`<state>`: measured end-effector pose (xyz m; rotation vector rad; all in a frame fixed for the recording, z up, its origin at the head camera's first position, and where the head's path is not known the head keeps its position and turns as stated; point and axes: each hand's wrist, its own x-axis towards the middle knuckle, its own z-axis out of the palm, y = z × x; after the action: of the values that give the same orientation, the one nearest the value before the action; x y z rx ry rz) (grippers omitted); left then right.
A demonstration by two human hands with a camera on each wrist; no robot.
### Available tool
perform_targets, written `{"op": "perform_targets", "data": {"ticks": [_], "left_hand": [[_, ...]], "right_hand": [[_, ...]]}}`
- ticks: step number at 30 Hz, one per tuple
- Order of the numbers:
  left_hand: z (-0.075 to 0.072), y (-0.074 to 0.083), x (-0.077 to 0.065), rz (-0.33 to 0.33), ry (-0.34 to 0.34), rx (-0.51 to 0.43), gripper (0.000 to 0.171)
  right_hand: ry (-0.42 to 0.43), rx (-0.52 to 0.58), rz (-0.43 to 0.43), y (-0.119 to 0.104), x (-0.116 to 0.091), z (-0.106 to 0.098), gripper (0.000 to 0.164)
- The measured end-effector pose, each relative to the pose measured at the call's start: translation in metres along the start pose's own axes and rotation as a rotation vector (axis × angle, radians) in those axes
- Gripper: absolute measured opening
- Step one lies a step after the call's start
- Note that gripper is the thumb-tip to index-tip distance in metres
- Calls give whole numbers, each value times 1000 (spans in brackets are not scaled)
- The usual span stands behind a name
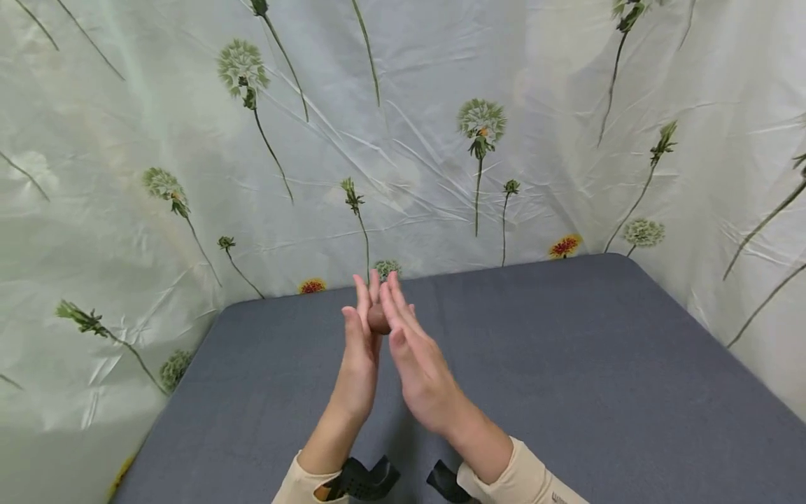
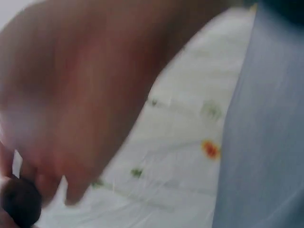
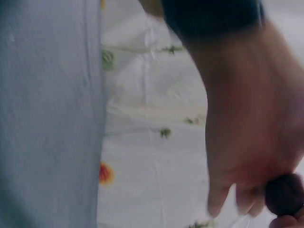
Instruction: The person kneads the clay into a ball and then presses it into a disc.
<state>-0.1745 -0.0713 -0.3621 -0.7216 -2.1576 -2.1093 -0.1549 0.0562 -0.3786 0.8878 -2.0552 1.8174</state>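
A small brown ball point(image 1: 378, 319) sits between my two hands, raised over the table. My left hand point(image 1: 357, 360) presses it from the left with fingers straight and pointing up and away. From the other side my right hand point(image 1: 425, 371) presses it with its fingers straight too. The palms face each other, and the heels of the hands stand apart. In the left wrist view the ball point(image 2: 21, 202) looks dark at the lower left, by the fingers. The right wrist view has the ball point(image 3: 284, 194) at the lower right edge, against the fingers.
A grey cloth-covered table point(image 1: 535, 364) spreads under the hands. Behind it and at both sides hangs a pale curtain point(image 1: 415, 140) printed with dandelions. Black straps point(image 1: 368, 479) show at the wrists, by cream sleeves point(image 1: 522, 476).
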Motion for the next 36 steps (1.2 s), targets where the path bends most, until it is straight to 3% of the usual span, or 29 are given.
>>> {"op": "perform_targets", "data": {"ticks": [3,6,10,14,17,22,25,30,33,36], "left_hand": [[10,-1,-4,7,-41,14,78],[11,1,-6,41,-7,40,78],[-2,5,0,94,99,65,78],[-14,5,5,94,140,69,77],[-11,2,6,93,98,76,77],[8,-6,4,102,5,44,80],[18,-8,-2,105,-39,28,76],[25,-6,-11,169,-91,74,76],[18,-2,-10,180,-45,99,78],[4,0,-5,157,63,117,79]], "right_hand": [[26,68,35,7,2,-10,62],[-18,127,76,14,1,-9,64],[-104,127,118,16,-5,7,64],[-130,100,126,11,-12,18,61],[-71,59,66,6,-13,14,59],[32,-10,-43,2,-10,1,59],[64,-17,-35,7,-6,-8,61],[98,68,13,19,0,-17,67],[46,88,12,24,0,-10,67],[-33,57,23,24,-3,4,65]]}}
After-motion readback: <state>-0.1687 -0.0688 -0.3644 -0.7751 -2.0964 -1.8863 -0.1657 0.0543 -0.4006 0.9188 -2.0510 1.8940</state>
